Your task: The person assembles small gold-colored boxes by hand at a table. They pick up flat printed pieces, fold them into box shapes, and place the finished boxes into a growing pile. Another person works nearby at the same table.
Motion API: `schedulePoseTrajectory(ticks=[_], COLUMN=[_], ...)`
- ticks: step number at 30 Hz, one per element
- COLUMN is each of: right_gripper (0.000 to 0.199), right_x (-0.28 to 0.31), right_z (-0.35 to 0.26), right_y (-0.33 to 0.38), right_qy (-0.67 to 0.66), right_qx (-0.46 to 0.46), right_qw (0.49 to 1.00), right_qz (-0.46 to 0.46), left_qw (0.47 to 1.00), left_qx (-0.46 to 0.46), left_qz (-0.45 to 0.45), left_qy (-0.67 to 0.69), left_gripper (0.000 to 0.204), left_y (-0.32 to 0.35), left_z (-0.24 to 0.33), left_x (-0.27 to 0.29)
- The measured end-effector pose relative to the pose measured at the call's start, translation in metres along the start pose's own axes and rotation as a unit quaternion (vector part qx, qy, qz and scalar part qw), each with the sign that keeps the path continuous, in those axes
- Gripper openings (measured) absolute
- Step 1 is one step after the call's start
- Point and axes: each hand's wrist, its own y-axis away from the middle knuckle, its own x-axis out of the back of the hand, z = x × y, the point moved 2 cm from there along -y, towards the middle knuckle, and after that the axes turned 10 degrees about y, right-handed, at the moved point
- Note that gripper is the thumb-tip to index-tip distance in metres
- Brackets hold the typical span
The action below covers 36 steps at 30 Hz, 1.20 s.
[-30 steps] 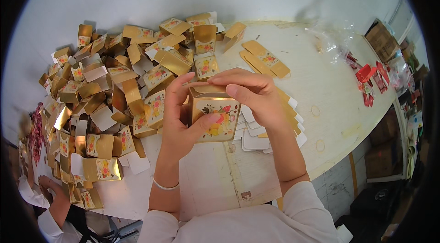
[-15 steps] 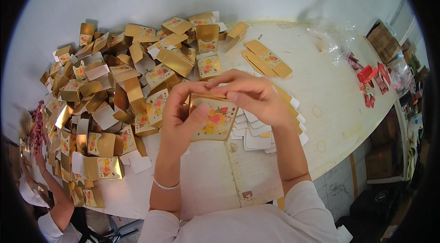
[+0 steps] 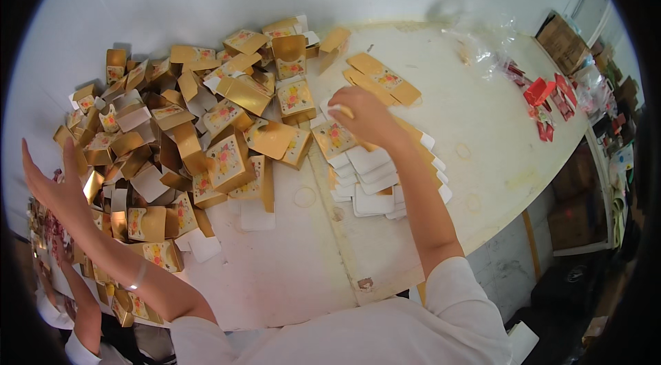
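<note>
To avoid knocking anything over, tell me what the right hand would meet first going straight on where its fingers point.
Probably the gold floral box just left of the right hand, though depth is unclear.

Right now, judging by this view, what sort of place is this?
Probably a small packing workshop: a heap of gold floral cartons, a stack of flat cartons, and another person's arm near the worktable.

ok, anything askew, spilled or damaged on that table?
Mostly untidy: the gold boxes lie in a jumbled heap on the left, many tipped with flaps open. The flat cartons are fanned unevenly. A small dark patch marks the table near its front edge, maybe wear. No obvious spill.
</note>
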Motion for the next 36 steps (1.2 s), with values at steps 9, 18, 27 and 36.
schedulePoseTrajectory(ticks=[9,18,27,36], right_gripper=[0.022,0.025,0.014,0.040], right_x=[-0.067,0.006,0.030,0.027], right_z=[0.031,-0.011,-0.109,-0.090], right_y=[0.011,0.000,0.019,0.014], right_qy=[0.182,0.015,-0.236,-0.710], right_qx=[0.051,0.002,0.116,-0.214], right_qw=[0.980,0.972,0.932,0.670], right_qz=[0.056,0.234,0.248,-0.029], left_qw=[0.828,0.464,0.215,0.414], left_qx=[0.059,0.239,0.350,0.319], left_qz=[-0.253,-0.493,-0.566,-0.335], left_qy=[0.496,0.696,0.714,0.784], left_gripper=[0.039,0.087,0.095,0.072], left_y=[0.101,0.141,0.160,0.141], left_z=[0.125,0.180,0.183,0.191], left_x=[-0.031,-0.054,-0.048,-0.041])
